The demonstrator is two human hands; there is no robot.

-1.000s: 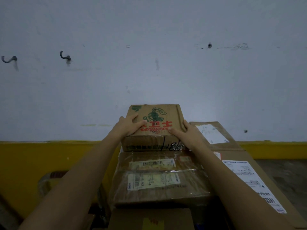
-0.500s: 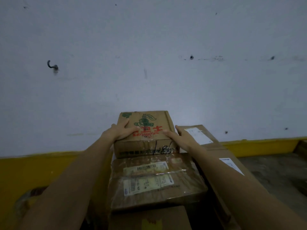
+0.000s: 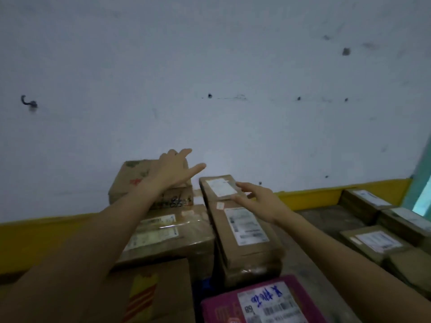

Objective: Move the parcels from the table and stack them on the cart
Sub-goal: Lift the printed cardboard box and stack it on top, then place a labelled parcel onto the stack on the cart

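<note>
A brown printed carton (image 3: pixel 130 180) sits on top of the stack, on a larger taped box (image 3: pixel 172 231). My left hand (image 3: pixel 172 170) hovers over the carton's right end with fingers spread, holding nothing. My right hand (image 3: pixel 261 198) is open too, fingers apart, above a long brown parcel (image 3: pixel 242 231) with white labels that lies to the right of the stack. A small labelled box (image 3: pixel 219 186) lies at that parcel's far end. A pink parcel (image 3: pixel 256 301) shows at the bottom. The cart itself is hidden under the boxes.
A white wall with a yellow base band (image 3: pixel 326 194) stands right behind the stack. Several labelled brown parcels (image 3: pixel 377 241) lie on a dark surface at the right. A box with red and yellow stripes (image 3: pixel 151 292) is at the lower left. A hook (image 3: pixel 29 102) is on the wall.
Both hands have let go of the printed carton, which stays on the stack. My hands lifted and shifted right, and my view swung right, bringing the parcels at the right into sight.
</note>
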